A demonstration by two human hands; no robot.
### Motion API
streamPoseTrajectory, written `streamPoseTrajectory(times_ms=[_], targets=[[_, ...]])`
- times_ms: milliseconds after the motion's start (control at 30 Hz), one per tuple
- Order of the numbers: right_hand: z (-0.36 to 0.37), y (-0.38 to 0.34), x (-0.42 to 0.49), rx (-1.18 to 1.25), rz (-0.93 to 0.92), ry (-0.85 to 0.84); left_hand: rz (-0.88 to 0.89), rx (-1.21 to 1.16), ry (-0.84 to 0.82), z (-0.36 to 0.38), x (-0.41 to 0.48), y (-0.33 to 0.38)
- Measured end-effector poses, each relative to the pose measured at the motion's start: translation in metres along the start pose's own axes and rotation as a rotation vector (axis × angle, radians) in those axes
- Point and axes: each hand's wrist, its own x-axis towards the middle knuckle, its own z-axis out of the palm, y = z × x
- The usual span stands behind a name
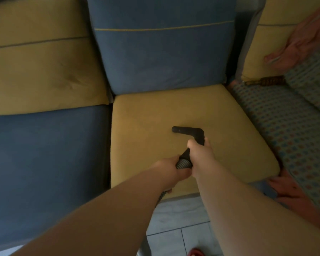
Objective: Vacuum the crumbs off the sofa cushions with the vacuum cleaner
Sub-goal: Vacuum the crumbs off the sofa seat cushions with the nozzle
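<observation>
Black nozzle [188, 131] crosswise, tip left; R grip [200, 154] holds it; L grip [171, 169] holds hose [183, 164]

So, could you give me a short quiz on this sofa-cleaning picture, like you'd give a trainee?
1. True or false: the black nozzle is on the yellow seat cushion.
2. The left hand holds: A) the ribbed hose; B) a cloth; C) nothing.
3. Fill in: the back cushion directly behind the yellow seat cushion is coloured ____.

Key: 1 true; 2 A; 3 blue.
</observation>
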Motion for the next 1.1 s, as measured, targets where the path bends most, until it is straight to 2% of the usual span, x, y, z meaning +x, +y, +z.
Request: streamPoseTrajectory(times_ms=[233,400,567,833,967,1100], targets=[[0.033,0.041,-0.048,0.05,0.017,0.031,0.026,-0.003,-0.037,-0.015,-0.047,-0.048],[-0.006,0.059,-0.062,0.157,0.004,0.133,0.09,0.007,-0.153,0.013,-0.058,-0.034],[-0.047,0.073,-0.07,0.153,-0.012,0.208,0.121,0.02,-0.231,0.052,-0.059,-0.023],[-0.021,0.079,-0.063,0.139,-0.059,0.226,0.07,-0.016,-0.162,0.041,-0.056,-0.042],[-0.001,0.079,-0.063,0.07,-0.086,0.249,0.043,-0.031,-0.13,0.025,-0.062,-0.051],[0.028,0.076,-0.064,-0.016,-0.077,0.197,-0.001,-0.069,-0.062,0.01,-0.07,-0.067]])
